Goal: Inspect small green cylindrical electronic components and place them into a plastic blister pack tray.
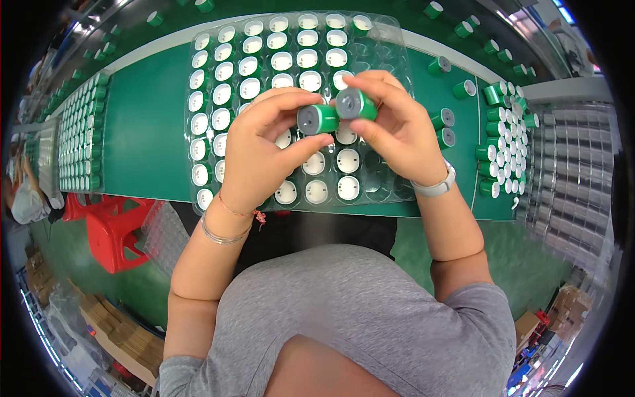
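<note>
Two bare hands over clear moulded plastic, smooth and glossy, pressed into rows of round cups; table [145,132] beneath, flat and green. Left hand [261,145]: thumb and fingers closed on the left cylinder [319,120]. Right hand [400,126]: likewise pinching the right cylinder [354,106], raised beside its mate; whether the two touch I cannot tell from here. Both pieces: short, round, shiny green sides with paler markings, dark grey end discs with a small raised centre, tipped so that those discs show. Below both hands, the clear tray [390,56], its cups largely filled, left of the left hand and beyond it, with green cylinders [253,45], white ends up, each with small dark marks; bare cups lie beyond the right hand and nearer than it. Hands and held pieces block my sight of several middle cups. Just right of the right hand, four loose grey-ended cylinders [444,118]; farther right, a crowded heap of white-ended cylinders [506,142], then stacked clear trays [569,172]. Well left of the left hand, another block of green cylinders [83,132]; nearer and lower on that side, a red plastic stool [112,231]. On the right wrist, a pale band [436,185].
</note>
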{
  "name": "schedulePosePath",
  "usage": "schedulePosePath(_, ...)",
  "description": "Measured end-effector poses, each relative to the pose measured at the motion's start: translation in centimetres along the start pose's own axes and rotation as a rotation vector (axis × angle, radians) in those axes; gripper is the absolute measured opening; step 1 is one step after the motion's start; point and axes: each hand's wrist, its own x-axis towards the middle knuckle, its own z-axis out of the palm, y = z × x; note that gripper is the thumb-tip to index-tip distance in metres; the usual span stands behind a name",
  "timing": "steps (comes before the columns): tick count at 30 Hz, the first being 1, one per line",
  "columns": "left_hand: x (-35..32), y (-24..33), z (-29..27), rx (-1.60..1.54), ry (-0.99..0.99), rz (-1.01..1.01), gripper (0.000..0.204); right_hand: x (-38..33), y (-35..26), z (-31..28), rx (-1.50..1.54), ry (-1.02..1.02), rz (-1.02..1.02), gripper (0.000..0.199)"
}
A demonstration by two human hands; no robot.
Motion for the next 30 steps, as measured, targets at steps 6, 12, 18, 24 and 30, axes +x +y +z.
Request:
schedulePosePath(6, -0.1, 0.7, 0.0, -0.233, 0.114, -0.323, 0.039, 1.5, 0.1, -2.2, -0.406, 0.411, 0.169, 0.041)
schedulePosePath(12, -0.2, 0.6, -0.3, -0.187, 0.103, -0.256, 0.04, 5.7, 2.5, -4.2, -0.983, 0.353, -0.145, 0.038)
schedulePosePath(18, -0.2, 0.9, -0.9, -0.354, 0.173, -0.313, 0.04, 6.3, 3.9, -3.4, -1.484, 0.098, 0.06, 0.042)
schedulePosePath(24, -0.1, 0.6, -1.1, -0.355, 0.23, -0.348, 0.039, 4.0, -1.3, -0.7, -1.06, 0.142, -0.098, 0.04)
schedulePosePath(30, -0.3, 0.6, -0.5, -0.399, 0.172, -0.283, 0.039, 2.9, -3.0, 2.1, 0.0, 0.059, 0.309, 0.031)
